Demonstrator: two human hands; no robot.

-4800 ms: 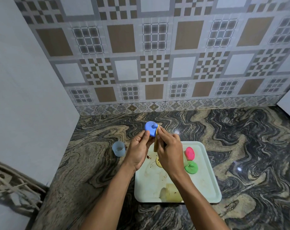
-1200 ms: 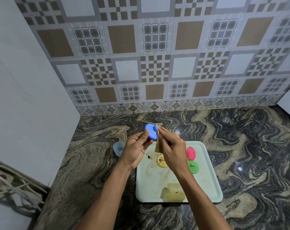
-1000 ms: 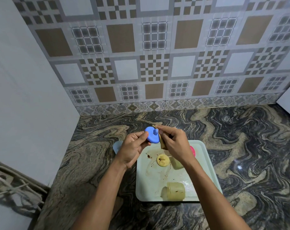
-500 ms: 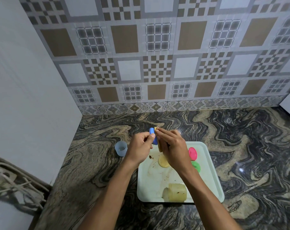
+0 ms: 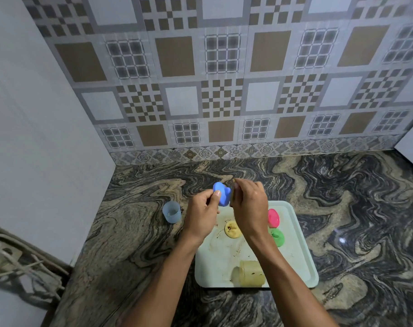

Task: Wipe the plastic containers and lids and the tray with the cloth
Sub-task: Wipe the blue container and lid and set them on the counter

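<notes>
At frame centre, above the worktop just beyond the tray's far edge, the left hand pinches the blue lid, held on edge with its long axis running up and down. The right hand, fingers curled, pinches a mostly hidden cloth against the lid's right side. Both forearms reach in from the bottom of the frame.

blue lid turned in left grip from edge-on to broad face toward the camera, tan cloth now almost hidden behind right grip, no longer hanging between them
</notes>
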